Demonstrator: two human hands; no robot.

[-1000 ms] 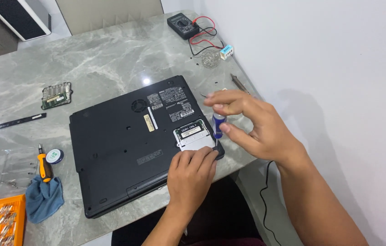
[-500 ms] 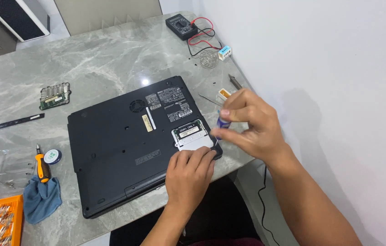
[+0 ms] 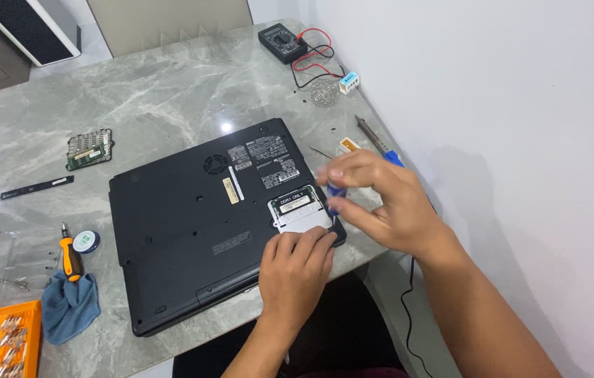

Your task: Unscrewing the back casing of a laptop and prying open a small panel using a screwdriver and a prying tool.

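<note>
Comparing with a second ago, we see our right hand (image 3: 381, 203) has lifted off the upturned black laptop (image 3: 199, 224) and now hangs blurred above its right edge, fingers pinched shut on a small blue-handled tool (image 3: 334, 190). Our left hand (image 3: 297, 269) stays flat, fingers together and holding nothing, pressing the laptop's near corner just below the open memory bay (image 3: 300, 208). The laptop has not shifted on the grey marble desk (image 3: 157, 98), so we judge the bay is being worked on.

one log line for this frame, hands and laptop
left hand: pressing on laptop underside beside open silver bay | right hand: pinching small blue tool above bay | laptop: upside down on marble table
</note>
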